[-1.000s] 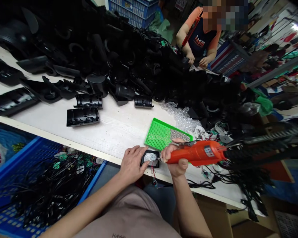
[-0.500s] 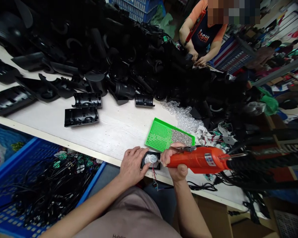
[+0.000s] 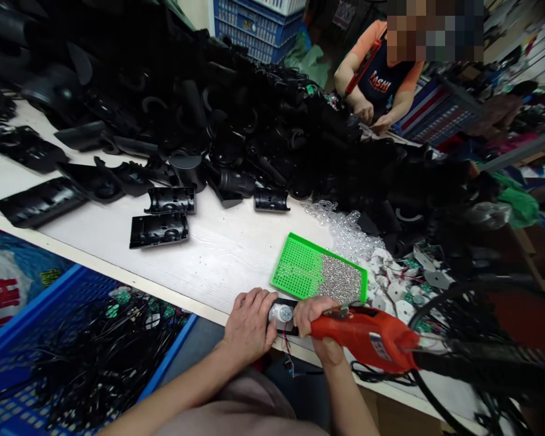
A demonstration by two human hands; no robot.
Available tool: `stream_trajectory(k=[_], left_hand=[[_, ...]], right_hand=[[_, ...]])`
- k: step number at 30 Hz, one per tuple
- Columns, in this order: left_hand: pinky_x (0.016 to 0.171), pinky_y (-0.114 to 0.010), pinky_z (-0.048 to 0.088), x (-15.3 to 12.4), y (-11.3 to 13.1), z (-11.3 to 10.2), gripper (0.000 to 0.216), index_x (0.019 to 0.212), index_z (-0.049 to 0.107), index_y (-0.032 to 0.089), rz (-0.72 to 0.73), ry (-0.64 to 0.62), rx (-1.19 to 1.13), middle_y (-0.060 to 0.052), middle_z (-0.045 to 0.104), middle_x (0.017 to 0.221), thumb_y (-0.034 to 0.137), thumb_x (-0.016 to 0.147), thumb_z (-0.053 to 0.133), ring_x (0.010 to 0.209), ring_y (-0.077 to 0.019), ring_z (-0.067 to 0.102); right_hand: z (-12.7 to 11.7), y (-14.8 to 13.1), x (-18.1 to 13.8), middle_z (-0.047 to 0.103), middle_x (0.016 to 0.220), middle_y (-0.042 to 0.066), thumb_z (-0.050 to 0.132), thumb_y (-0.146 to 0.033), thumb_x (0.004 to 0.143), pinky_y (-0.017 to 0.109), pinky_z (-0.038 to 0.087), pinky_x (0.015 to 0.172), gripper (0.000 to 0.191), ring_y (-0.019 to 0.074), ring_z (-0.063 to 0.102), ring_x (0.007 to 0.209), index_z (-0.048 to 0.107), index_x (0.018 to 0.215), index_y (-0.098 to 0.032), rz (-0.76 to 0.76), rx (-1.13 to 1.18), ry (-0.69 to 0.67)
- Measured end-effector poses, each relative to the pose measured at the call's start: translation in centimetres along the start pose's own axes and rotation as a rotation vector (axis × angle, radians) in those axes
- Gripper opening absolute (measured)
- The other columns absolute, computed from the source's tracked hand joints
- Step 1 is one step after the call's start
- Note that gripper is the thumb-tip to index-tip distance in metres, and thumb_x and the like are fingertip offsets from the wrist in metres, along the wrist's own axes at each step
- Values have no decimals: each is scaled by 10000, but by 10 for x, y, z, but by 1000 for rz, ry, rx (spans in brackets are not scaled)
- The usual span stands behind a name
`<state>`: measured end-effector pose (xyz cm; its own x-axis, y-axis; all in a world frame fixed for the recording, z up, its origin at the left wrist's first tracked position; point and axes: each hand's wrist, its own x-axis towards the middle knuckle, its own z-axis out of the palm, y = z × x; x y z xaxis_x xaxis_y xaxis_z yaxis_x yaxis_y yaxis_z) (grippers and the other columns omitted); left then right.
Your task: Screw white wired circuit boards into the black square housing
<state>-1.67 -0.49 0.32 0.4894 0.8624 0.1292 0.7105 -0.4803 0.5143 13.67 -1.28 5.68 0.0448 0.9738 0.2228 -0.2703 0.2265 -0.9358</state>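
Note:
At the front edge of the table lies a small black plastic housing point(image 3: 276, 301) with a round silver-and-white motor-like part point(image 3: 281, 312) in it. Thin red and dark wires point(image 3: 286, 346) hang from it over the edge. My left hand point(image 3: 251, 324) grips the housing's left side, thumb near the round part. In my right hand point(image 3: 317, 321) is an orange electric screwdriver point(image 3: 367, 338), lying nearly level, its tip end toward the housing. My fingers hide the bit and whether it touches. Just behind stands a green perforated tray point(image 3: 295, 266) with many small screws point(image 3: 340, 277).
Black plastic shells point(image 3: 160, 230) lie at left, before a large dark heap point(image 3: 236, 133). Clear plastic pieces point(image 3: 345, 230) and white parts point(image 3: 397, 297) are right of the tray. A blue crate point(image 3: 68, 303) of cables stands lower left. A co-worker point(image 3: 381, 79) works across the table.
The whole view has shifted, so the table sits lower in it. The screwdriver's rear end has swung toward my body. My left hand stays on the housing.

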Motion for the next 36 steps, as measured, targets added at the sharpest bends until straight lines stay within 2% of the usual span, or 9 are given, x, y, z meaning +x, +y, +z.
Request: stream_trajectory(k=[4,8,11,14,17,20,27,31,36], left_hand=[[951,-446,344,1,1,-1,461,1271,510,168,-9,-7,8,-107,610,1227,209,813,533,1163,-291,495],[987,-461,332,0,-2,-8,499,1360,435,171,15,-42,-21,-110,589,1279,234,870,502,1205,-291,479],[1017,-458,327,0,-11,-17,597,1443,304,166,82,-94,-117,-133,516,1384,346,910,504,1260,-285,452],[1015,-456,345,2,-21,-24,771,1453,271,185,151,-144,-201,-142,498,1402,486,835,619,1262,-289,461],[1003,-468,352,4,-26,-24,762,1399,366,217,167,-134,-192,-123,553,1346,482,769,702,1236,-300,480],[986,-465,356,7,-26,-23,699,1344,437,228,168,-128,-177,-117,590,1292,497,758,706,1191,-302,503],[910,-443,382,10,-13,-25,645,1292,487,209,168,-116,-134,-100,631,1188,482,749,704,1071,-296,541],[912,-452,387,11,-14,-28,636,1297,488,226,163,-138,-116,-96,625,1210,466,751,708,1074,-298,539],[998,-495,373,5,-13,-27,748,1411,368,235,172,-111,-155,-124,549,1340,437,774,704,1220,-319,480]], right_hand=[[3,-1,5,475,509,-62,675,-597,718,274,371,463,375,124,424,428,547,780,-250,-7,55,-19],[-7,-12,6,522,552,-64,639,-666,697,318,462,539,563,131,462,435,561,1073,-254,-12,-7,34],[-24,-24,-7,652,826,37,597,-720,691,412,497,777,724,210,620,734,521,1226,-238,-124,-257,260],[-28,-21,-26,665,883,54,625,-530,794,366,479,796,456,212,625,840,611,1139,-232,-157,-698,454],[-15,-3,-35,665,720,26,608,-401,842,299,464,640,263,185,615,665,673,1032,-233,81,-1083,206],[0,12,-34,706,808,71,553,-389,880,299,459,650,264,213,650,739,673,1032,-210,187,-1292,-3],[5,21,-37,696,848,112,437,-389,943,316,467,672,314,231,642,796,650,1040,-179,42,-1339,54],[-10,12,-36,682,825,82,532,-409,892,309,472,663,269,212,622,756,663,1002,-201,126,-1059,100],[-37,6,-42,613,662,-24,619,-495,809,224,387,427,292,116,495,482,614,930,-229,150,-104,634]])
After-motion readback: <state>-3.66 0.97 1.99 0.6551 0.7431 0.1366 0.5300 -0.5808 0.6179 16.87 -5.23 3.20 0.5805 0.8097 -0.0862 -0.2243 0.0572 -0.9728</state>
